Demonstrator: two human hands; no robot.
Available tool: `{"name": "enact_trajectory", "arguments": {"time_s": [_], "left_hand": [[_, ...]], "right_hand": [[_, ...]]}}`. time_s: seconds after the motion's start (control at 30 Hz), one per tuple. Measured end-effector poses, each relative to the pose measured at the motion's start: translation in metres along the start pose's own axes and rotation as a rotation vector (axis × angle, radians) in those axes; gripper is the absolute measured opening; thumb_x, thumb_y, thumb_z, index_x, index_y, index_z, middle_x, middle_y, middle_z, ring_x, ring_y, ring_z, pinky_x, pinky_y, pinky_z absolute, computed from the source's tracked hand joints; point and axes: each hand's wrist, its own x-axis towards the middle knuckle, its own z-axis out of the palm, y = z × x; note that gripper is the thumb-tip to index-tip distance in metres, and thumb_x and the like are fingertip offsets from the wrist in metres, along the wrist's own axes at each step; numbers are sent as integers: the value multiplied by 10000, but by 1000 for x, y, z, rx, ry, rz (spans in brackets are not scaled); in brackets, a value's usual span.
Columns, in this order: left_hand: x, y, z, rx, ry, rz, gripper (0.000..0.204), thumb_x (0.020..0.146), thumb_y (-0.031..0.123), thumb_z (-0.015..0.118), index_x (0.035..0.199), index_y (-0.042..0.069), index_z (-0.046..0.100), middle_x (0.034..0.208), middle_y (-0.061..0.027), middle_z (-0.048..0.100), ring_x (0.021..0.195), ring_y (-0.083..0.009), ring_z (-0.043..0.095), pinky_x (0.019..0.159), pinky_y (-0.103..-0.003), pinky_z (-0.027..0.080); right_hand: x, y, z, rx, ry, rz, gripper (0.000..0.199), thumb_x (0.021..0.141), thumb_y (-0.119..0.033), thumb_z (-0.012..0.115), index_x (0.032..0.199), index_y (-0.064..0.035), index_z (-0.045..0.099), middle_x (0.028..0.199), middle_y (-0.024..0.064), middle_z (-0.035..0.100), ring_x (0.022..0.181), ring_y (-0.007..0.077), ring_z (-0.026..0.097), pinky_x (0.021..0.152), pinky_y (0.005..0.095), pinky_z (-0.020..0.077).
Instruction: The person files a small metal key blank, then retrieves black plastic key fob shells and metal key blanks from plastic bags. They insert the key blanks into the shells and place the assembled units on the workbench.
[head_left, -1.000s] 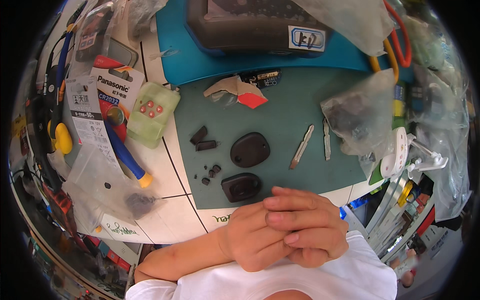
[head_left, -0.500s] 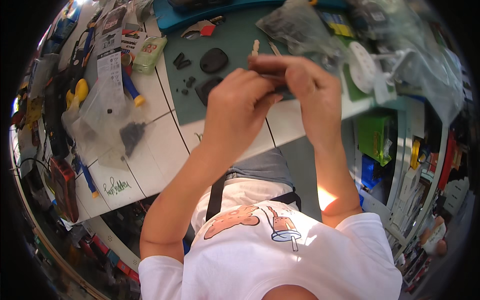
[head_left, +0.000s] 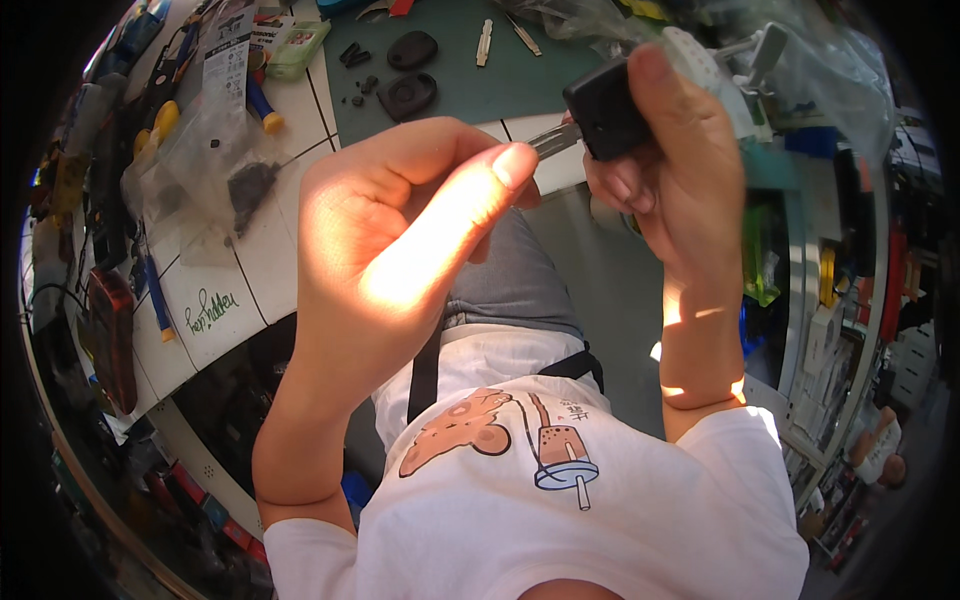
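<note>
Right hand (head_left: pixel 680 170) clamps the black key fob (head_left: pixel 605 105), left hand (head_left: pixel 400 230) pinching its metal blade (head_left: pixel 552 140); mid-fitting, likely; next move needs a steady, aligned push.

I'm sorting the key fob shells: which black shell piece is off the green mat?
The black key fob gripped in the right hand, with a metal blade pointing at the left hand. The two other shells lie on the green mat.

place: repair workshop — cues: green cutting mat (head_left: pixel 470 85) | screwdrivers (head_left: pixel 258 103) | bagged parts (head_left: pixel 215 165)
</note>
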Motion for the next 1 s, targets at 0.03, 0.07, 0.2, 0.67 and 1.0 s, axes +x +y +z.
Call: {"name": "enact_trajectory", "arguments": {"time_s": [0.03,0.07,0.2,0.67,1.0], "left_hand": [[0,1,-1,17,24,-16,268,887,199,584,807,-53,632,644,-38,590,435,-29,369,394,-180,272],[1,0,-2,20,28,2,265,885,198,587,810,-52,634,647,-34,592,433,-26,368,395,-179,269],[2,-14,-8,-4,20,24,243,875,193,602,809,-35,650,607,3,564,434,-14,357,401,-180,245],[-22,-70,-47,561,226,411,95,789,55,651,855,-12,637,661,-69,575,572,-149,496,528,-241,373],[-35,-78,-59,486,206,412,127,667,120,727,751,60,655,712,-28,567,680,-202,498,532,-303,390]], "right_hand": [[-1,-1,1,-21,-21,-13,417,923,-358,512,764,16,602,526,26,510,398,56,430,362,183,286],[-1,-2,3,-39,-45,-29,366,901,-343,561,769,-5,616,543,15,526,422,43,444,380,175,301],[3,0,10,-197,-11,-43,279,898,-243,537,844,27,578,527,42,496,402,89,433,371,204,298],[25,0,70,-869,-413,-66,129,796,-87,638,862,-5,564,667,22,560,568,49,478,491,197,339],[37,-5,81,-985,-678,98,183,776,-125,686,820,-16,545,686,91,585,558,169,545,523,238,416]]}}
